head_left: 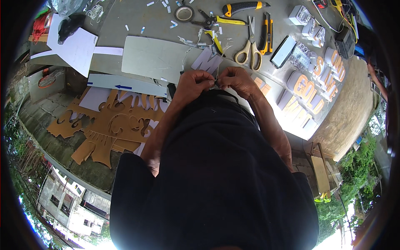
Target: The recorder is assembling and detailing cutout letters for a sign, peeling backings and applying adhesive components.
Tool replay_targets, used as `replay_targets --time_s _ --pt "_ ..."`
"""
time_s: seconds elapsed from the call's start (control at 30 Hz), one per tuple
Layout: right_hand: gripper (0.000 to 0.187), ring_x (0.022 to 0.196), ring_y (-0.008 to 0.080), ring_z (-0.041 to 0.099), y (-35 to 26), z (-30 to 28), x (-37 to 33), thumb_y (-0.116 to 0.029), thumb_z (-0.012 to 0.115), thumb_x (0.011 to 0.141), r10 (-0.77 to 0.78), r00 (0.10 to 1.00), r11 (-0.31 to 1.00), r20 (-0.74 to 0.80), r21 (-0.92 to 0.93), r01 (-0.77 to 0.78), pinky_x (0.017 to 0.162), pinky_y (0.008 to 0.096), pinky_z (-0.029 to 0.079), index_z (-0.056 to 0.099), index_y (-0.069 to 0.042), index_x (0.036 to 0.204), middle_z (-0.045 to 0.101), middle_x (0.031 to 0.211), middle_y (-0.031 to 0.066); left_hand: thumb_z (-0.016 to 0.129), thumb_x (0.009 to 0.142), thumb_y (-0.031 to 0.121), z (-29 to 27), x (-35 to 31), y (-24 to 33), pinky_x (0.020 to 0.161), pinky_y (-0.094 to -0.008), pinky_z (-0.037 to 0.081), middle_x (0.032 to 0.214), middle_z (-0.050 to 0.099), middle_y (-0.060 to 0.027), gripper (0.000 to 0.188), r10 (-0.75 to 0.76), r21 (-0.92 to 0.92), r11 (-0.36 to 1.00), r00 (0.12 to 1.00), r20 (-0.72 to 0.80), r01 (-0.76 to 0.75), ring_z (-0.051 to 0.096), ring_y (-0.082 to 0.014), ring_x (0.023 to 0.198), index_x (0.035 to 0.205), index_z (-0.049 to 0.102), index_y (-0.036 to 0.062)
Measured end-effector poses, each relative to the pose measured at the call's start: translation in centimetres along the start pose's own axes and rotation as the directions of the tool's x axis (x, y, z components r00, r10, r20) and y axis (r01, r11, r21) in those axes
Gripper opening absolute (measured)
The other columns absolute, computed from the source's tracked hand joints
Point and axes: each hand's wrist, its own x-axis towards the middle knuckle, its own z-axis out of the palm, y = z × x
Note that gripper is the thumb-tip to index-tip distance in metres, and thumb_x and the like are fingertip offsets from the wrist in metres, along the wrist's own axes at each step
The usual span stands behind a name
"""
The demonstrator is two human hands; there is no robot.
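Note:
My left hand (pixel 194 83) and my right hand (pixel 237 81) meet at the table's near edge, in front of my dark shirt. Both are closed in a fingertip pinch around thin wire (pixel 218 71), whose ends are too small to make out between the fingers. Just beyond the fingertips lies a white letter-shaped piece (pixel 207 61), with the wire running beside it. Yellow-handled wire strippers (pixel 210 21) lie farther off, among small light strips and loose wires. Scissors with beige handles (pixel 248 50) rest beyond my right hand.
Two cutter knives (pixel 266 33), a tape roll (pixel 183 13) and a phone (pixel 283 51) lie on the grey table. Raised letters (pixel 306 89) with orange-brown faces cover a white board at right. Brown cut-out sheets (pixel 112 121) sit lower left; a flat panel (pixel 154 56) lies left of my hands.

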Motion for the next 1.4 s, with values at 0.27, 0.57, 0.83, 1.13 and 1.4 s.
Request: replay_targets --time_s 0.27,0.57,0.83,1.13,1.4 --pt "0.015 0.072 0.0166 0.066 0.01 0.05 0.15 0.0 0.074 0.079 -0.002 1.0 1.0 0.008 -0.021 0.003 0.068 0.0274 0.055 0.065 0.004 0.09 0.07 0.084 0.0126 0.073 0.089 0.012 -0.16 -0.18 0.29 0.07 -0.024 0.05 0.082 0.072 -0.0018 0.017 -0.037 0.084 0.996 0.999 -0.021 0.038 0.063 -0.0068 0.074 0.1 0.075 -0.0005" --pt "0.015 0.072 0.0165 0.067 -0.12 -0.42 0.08 0.0 0.074 0.08 0.033 0.999 0.999 0.033 -0.019 -0.032 0.067 0.0264 0.055 0.065 0.004 0.091 0.07 0.083 0.0119 0.075 0.087 0.014 -0.25 -0.19 0.3 0.072 -0.0241 0.051 0.084 0.073 -0.0038 0.019 0.003 0.097 0.995 1.0 -0.002 -0.003 0.064 -0.0079 0.076 0.099 0.075 -0.0018" --pt "0.016 0.071 0.0169 0.068 -0.22 -0.65 0.29 0.001 0.074 0.079 0.049 0.997 0.999 0.051 -0.021 -0.048 0.066 0.0259 0.056 0.065 0.005 0.091 0.07 0.084 0.0127 0.077 0.085 0.016 -0.11 -0.13 0.26 0.064 -0.0228 0.048 0.08 0.073 -0.0032 0.02 -0.01 0.1 0.995 1.0 -0.014 0.011 0.062 -0.0061 0.07 0.096 0.075 -0.0013" --pt "0.016 0.071 0.0167 0.068 -0.27 -0.66 0.42 0.001 0.074 0.078 0.045 0.996 0.999 0.073 -0.027 -0.044 0.065 0.0252 0.056 0.063 0.005 0.089 0.07 0.084 0.0134 0.076 0.083 0.015 0.23 0.03 -0.08 0.065 -0.0241 0.049 0.08 0.072 -0.0049 0.02 -0.019 0.129 0.991 0.999 -0.039 0.023 0.062 -0.0074 0.069 0.093 0.074 -0.0022" --pt "0.015 0.073 0.0169 0.069 -0.32 -0.74 0.44 0.0 0.074 0.079 0.042 0.995 0.999 0.091 -0.022 -0.04 0.067 0.0253 0.057 0.064 0.004 0.088 0.07 0.085 0.0133 0.077 0.083 0.015 0.25 -0.03 0.0 0.062 -0.0241 0.047 0.079 0.072 -0.0051 0.02 -0.044 0.085 0.995 0.999 -0.02 0.046 0.061 -0.0075 0.067 0.093 0.073 -0.0015"
